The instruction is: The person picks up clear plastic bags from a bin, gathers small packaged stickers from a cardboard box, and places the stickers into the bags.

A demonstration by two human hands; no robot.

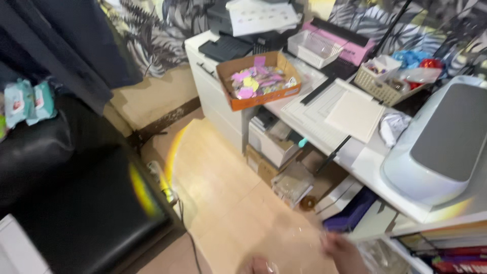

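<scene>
While blurred, hands [304, 256] hold clear plastic sheet [299, 238] between them.

home craft rm/office | printer [253, 23] | cutting machine [446, 142] | box of paper scraps [258, 81] | white desk [365, 162]

At two o'clock a white plastic machine [440, 147] has a smooth, glossy shell with a matt grey panel. At twelve o'clock, a brown cardboard box [259, 81] holds glossy pastel paper bits. Just right of it lie matt white sheets of paper [353, 115] on a smooth white desk [370, 165]. At nine o'clock the black seat [76, 203] looks like shiny leather. The floor [223, 193] is smooth, pale tile with a sheen.
</scene>
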